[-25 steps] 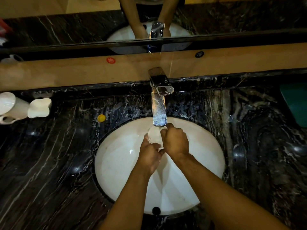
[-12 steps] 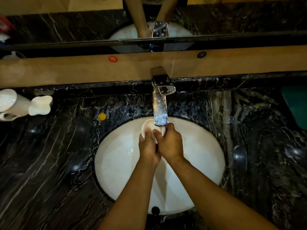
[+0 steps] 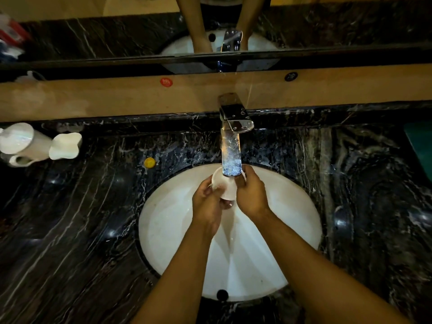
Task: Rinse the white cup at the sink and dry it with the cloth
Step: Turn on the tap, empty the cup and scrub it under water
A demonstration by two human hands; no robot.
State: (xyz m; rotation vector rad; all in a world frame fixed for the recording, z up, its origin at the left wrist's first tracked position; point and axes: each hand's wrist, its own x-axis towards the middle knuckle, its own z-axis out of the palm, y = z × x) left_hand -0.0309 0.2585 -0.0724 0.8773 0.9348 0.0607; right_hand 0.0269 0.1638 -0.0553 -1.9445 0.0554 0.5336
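The white cup [image 3: 225, 187] is tilted under the spout of the chrome faucet [image 3: 231, 146], over the white oval sink [image 3: 292, 220]. My left hand [image 3: 208, 206] grips the cup's lower side from the left. My right hand [image 3: 251, 195] holds it from the right, near the rim, fingers partly behind the spout. The cup's mouth faces up and left, half hidden by the spout. A thin stream of water runs down the basin below my hands. A green cloth [image 3: 420, 150] lies at the counter's far right edge.
Black marble counter [image 3: 81, 230] surrounds the sink. Two white mugs [image 3: 21, 146] and a white wavy-rimmed cup [image 3: 65, 146] sit at the far left. A small yellow object [image 3: 149, 162] lies left of the faucet. A mirror and wooden ledge [image 3: 117, 97] run behind.
Both hands have lifted the cup closer under the spout and turned it, so its mouth now shows to the left of the spout. My right hand shifted to the right side.
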